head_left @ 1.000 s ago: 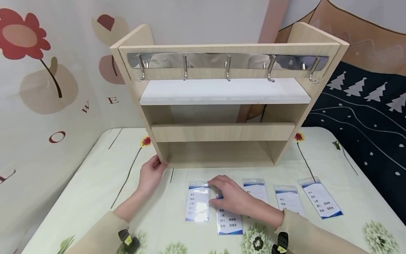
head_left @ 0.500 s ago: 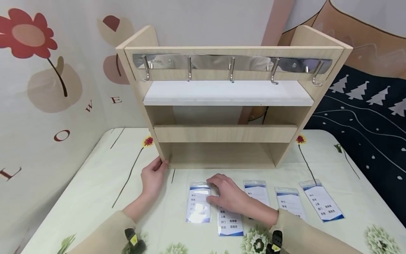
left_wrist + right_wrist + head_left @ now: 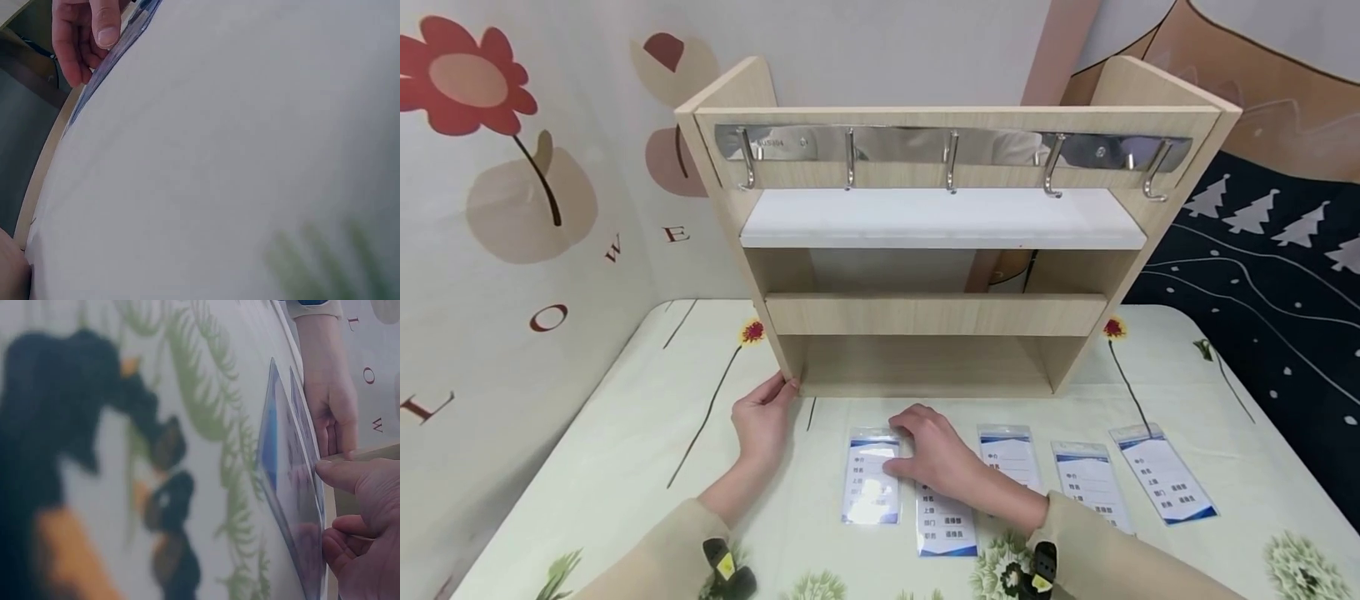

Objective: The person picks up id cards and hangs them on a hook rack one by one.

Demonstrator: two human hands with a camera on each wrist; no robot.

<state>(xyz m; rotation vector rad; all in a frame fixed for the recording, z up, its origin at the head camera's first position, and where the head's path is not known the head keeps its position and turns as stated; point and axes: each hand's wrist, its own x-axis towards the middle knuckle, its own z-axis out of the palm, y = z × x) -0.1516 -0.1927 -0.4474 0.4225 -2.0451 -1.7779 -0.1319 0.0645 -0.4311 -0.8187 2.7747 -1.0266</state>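
My left hand [image 3: 762, 423] pinches the lower left front corner of a pale wooden shelf unit [image 3: 936, 315], thumb at the front edge. Close over the table, my right hand [image 3: 934, 454] is bent above the badge cards, thumb and index finger apart. Its fingertips are right at the right edge of the leftmost badge card [image 3: 867, 492]. Under the palm lies a second badge card [image 3: 946, 533], its top hidden by the hand. In the right wrist view, my right hand [image 3: 375, 512] has its thumb beside a badge card [image 3: 287, 456].
Three more clear-sleeved badge cards lie to the right, including a tilted one [image 3: 1165, 477]. A metal rail [image 3: 895, 145] with several hooks crosses the unit's upper front. Below it sits a white shelf board [image 3: 936, 218]. A flowered cloth [image 3: 827, 550] covers the table.
My right hand has shifted slightly left and up, its thumb moving over the edge of the leftmost badge card. My left hand keeps its hold on the shelf unit. The head view has shifted slightly.
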